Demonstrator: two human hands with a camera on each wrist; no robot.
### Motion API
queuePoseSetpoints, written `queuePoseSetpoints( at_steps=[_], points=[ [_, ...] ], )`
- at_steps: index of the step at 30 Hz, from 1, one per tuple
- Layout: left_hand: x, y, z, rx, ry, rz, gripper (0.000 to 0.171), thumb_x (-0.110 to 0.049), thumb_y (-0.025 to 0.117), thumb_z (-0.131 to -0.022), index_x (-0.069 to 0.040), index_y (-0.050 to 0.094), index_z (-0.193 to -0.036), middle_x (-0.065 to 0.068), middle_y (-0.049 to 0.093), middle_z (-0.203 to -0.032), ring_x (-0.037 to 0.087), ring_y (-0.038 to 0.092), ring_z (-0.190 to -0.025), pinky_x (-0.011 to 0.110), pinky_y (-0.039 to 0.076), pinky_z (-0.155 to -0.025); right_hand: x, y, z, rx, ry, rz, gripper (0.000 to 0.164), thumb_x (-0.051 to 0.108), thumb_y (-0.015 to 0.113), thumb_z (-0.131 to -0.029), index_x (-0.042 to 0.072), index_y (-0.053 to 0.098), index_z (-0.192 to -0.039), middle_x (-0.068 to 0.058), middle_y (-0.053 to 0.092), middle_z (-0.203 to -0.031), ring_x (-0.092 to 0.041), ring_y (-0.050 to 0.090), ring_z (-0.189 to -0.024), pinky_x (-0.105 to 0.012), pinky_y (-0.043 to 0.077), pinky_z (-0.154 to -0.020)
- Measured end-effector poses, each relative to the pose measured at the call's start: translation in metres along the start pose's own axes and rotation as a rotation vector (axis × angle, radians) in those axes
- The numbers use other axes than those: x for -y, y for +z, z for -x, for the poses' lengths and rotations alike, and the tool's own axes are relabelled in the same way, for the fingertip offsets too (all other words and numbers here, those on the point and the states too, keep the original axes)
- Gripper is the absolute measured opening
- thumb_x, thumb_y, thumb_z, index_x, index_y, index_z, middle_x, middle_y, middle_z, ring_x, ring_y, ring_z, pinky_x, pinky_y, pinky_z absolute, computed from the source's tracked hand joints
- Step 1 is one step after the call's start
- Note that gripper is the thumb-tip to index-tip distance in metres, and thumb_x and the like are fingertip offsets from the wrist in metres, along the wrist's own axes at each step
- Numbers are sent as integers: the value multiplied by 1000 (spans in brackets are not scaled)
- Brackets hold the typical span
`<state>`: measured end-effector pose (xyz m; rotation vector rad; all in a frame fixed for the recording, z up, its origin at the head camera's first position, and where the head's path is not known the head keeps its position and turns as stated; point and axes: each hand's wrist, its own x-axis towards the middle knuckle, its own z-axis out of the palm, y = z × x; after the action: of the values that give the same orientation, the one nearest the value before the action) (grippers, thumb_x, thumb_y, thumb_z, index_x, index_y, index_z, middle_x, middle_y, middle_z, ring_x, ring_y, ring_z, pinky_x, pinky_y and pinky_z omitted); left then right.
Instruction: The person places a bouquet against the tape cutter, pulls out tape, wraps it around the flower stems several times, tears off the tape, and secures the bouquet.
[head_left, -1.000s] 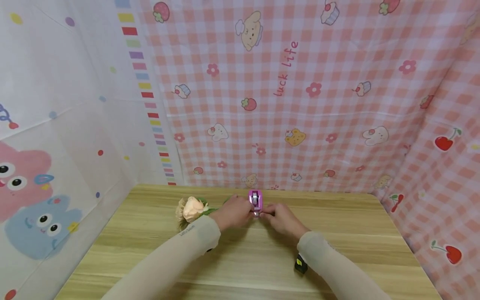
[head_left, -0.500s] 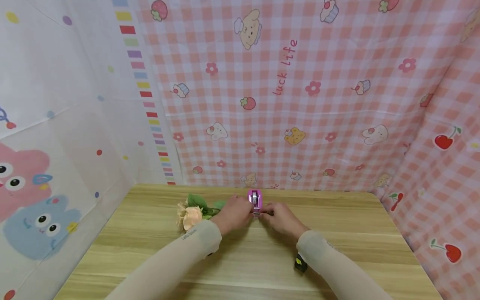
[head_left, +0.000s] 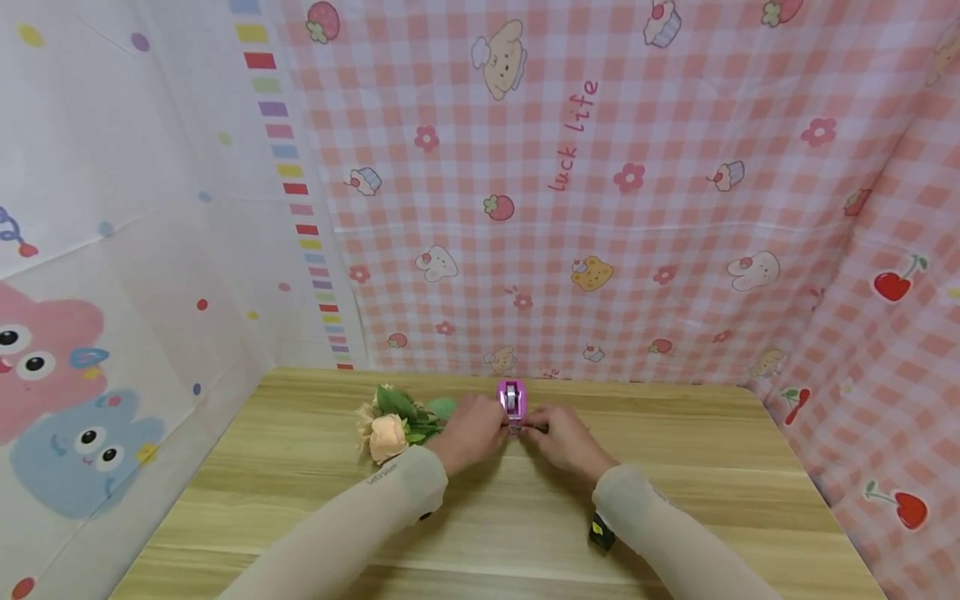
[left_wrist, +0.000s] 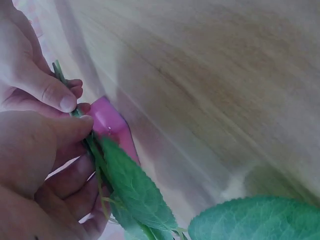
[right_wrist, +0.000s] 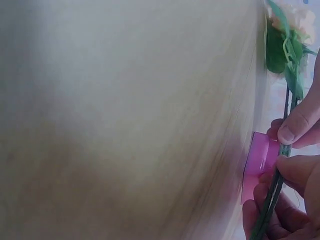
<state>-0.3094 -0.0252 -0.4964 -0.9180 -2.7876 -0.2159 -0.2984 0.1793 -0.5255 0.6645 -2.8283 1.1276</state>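
Note:
Both hands meet at the far middle of the table, in front of a pink tape dispenser [head_left: 512, 400]. My left hand [head_left: 471, 429] pinches the green stems [left_wrist: 95, 150] of a bunch of artificial flowers between thumb and fingers. Its peach blooms [head_left: 387, 437] and leaves [head_left: 396, 403] lie out to the left. Close beside it, my right hand [head_left: 566, 442] pinches the same stems nearer their cut ends, with fingers curled under them in the right wrist view. The stems pass just in front of the dispenser [right_wrist: 260, 155]. Whether tape is on them is too small to tell.
The wooden table [head_left: 675, 500] runs up to a pink checked cloth [head_left: 465, 292] behind. A small black thing with a yellow-green mark [head_left: 601, 533] shows by the right cuff; I cannot tell whether it lies on the table. A white patterned cloth [head_left: 187, 275] hangs at left.
The flower bunch has turned about its stems: the peach bloom has moved lower and green leaves have come into sight above it. Both hands remain almost in place at the dispenser.

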Motion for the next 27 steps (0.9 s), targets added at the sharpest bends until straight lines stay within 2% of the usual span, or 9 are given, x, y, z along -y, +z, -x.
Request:
queuePoseSetpoints(
  at_steps=[3,8,13,17,19,22,26,27],
  points=[
    [2,5,1,-55,23,1,18,-17,79,-99,-13,79,-81,2,78,-74,16,70,-65,38,60,-68,1,1,0,-8,0,4,17,6,74,-104,11,87,-115,-6,83,-120,-26,77,-114,-48,63,-101],
    [15,30,-5,-127,36,38,19,-16,78,-94,-14,74,-75,1,73,-69,14,63,-58,38,54,-57,3,1,-1,-23,5,24,18,5,74,-104,9,86,-117,-9,83,-121,-30,78,-116,-51,63,-103],
    [25,48,-12,-98,28,95,17,-16,78,-94,-16,76,-77,0,74,-71,13,64,-59,33,56,-61,4,1,-1,-27,33,31,17,6,76,-103,10,87,-115,-7,83,-121,-28,78,-115,-49,62,-103],
    [30,56,-16,-54,16,146,13,-16,78,-94,-18,78,-81,-4,74,-72,9,61,-60,28,54,-61,4,2,-1,-33,50,27,17,6,77,-102,11,87,-114,-8,83,-122,-28,77,-113,-49,63,-101],
    [30,53,-16,-36,16,169,12,-15,78,-94,-17,80,-83,-3,74,-73,8,60,-61,27,54,-62,4,3,-1,-31,57,19,18,5,76,-102,10,86,-116,-10,82,-125,-29,77,-116,-49,63,-102],
    [26,40,-13,-10,28,181,15,-14,77,-96,-15,80,-82,-1,75,-74,10,62,-62,30,56,-64,6,4,0,-29,63,14,19,5,75,-103,10,86,-118,-11,82,-126,-30,77,-117,-49,63,-103],
    [14,13,-6,12,52,150,22,-15,75,-98,-15,78,-77,0,75,-73,11,62,-62,33,56,-62,7,4,1,-42,39,36,17,3,76,-102,10,87,-112,-9,84,-119,-27,79,-110,-48,64,-98],
    [13,10,-4,18,51,148,23,-15,76,-98,-15,77,-76,0,75,-73,11,61,-61,33,55,-62,8,4,1,-44,32,36,16,3,75,-102,10,88,-110,-9,84,-117,-26,79,-109,-48,64,-97]
  ],
)
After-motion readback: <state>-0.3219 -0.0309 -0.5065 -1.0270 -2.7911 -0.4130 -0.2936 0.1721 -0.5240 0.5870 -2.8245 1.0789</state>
